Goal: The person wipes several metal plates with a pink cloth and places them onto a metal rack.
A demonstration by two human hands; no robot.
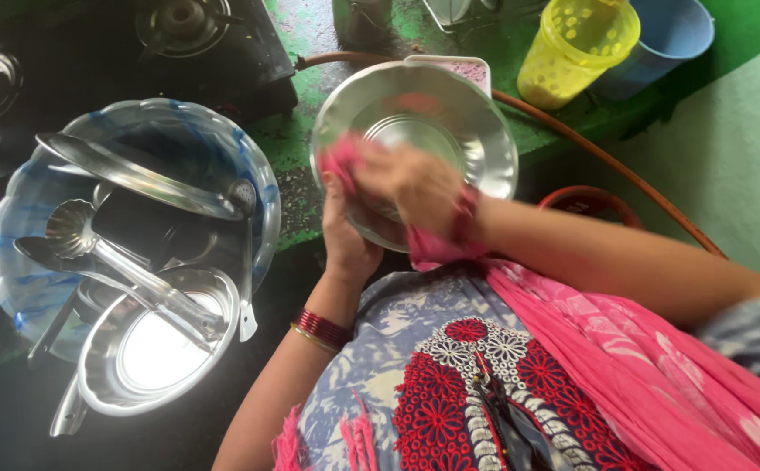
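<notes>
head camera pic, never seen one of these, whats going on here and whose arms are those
There is no machine here. The single picture comes from a camera worn on a person's head, looking down, so the arms at the bottom are the wearer's own.

The left hand grips the near rim of a shiny steel bowl from below. The right hand presses a pink cloth into the bowl.

To the left sits a blue-tinted basin filled with steel ware: a flat lid, a ladle and a small pan. Behind it is a dark gas stove. At the top right stand a yellow plastic jug and a blue tub on a green surface, with an orange hose running past the bowl.
</notes>
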